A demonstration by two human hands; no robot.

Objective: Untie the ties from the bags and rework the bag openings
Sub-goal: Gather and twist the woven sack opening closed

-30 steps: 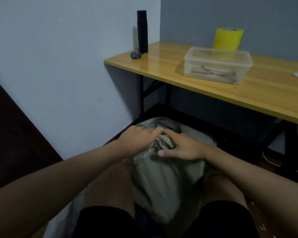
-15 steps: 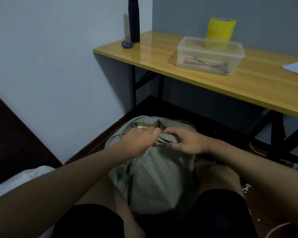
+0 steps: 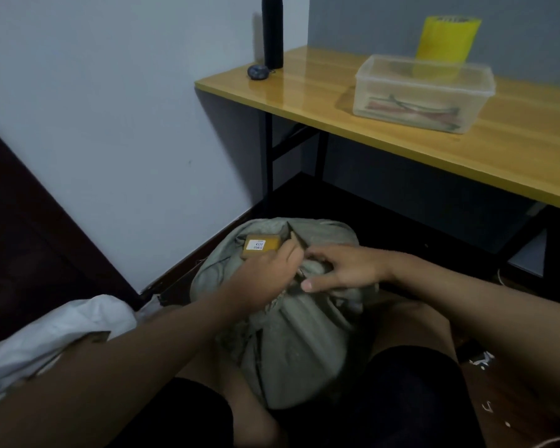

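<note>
A grey-green woven bag [image 3: 291, 347] stands on the floor between my knees, its top gathered into folds. At its far upper edge the opening shows a brown cardboard box with a yellow labelled side [image 3: 260, 246]. My left hand [image 3: 262, 273] grips the bunched fabric at the bag's neck, fingers curled into it. My right hand [image 3: 346, 270] lies right beside it on the gathered top, fingers curled over the cloth and thumb stretched toward the left hand. No tie is visible; the spot between the hands is hidden by fingers.
A yellow wooden table [image 3: 401, 124] with black legs stands ahead, carrying a clear plastic box [image 3: 424, 92] of ties, a yellow tape roll [image 3: 446, 37], a black cylinder [image 3: 272, 30] and a small dark object [image 3: 257, 72]. White cloth [image 3: 52, 334] lies at lower left by the wall.
The bag's opening has spread at the far edge, so the labelled box now shows. Both hands stay at the gathered neck, and the view has tilted slightly downward.
</note>
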